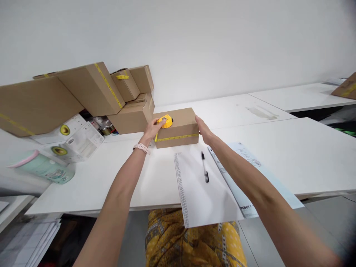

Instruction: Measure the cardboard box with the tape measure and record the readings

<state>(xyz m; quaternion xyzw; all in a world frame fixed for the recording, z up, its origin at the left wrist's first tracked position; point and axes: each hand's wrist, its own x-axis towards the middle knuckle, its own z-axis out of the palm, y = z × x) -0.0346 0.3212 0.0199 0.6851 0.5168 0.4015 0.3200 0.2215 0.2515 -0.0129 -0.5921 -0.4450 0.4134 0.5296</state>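
Note:
On the white table (119, 174) sits a closed brown cardboard box (182, 118). My left hand (151, 129) is closed on a yellow tape measure (166, 121) at the box's top left front edge. A yellow strip (178, 138) runs across the front face; I cannot tell if it is the measuring blade or packing tape. Flat against the right side of the box lies my right hand (203, 129), its fingers stretched and partly hidden. Nearer to me, a black-capped pen (205, 167) rests on the blank page of an open spiral notebook (191, 200).
Several cardboard boxes (91, 89) with yellow strips are stacked at the left. Before them are a white carton with avocado pictures (78, 142) and a mint-green tumbler (46, 167). A light-blue printed sheet or cover (250, 163) lies right of the notebook, overhanging the table edge.

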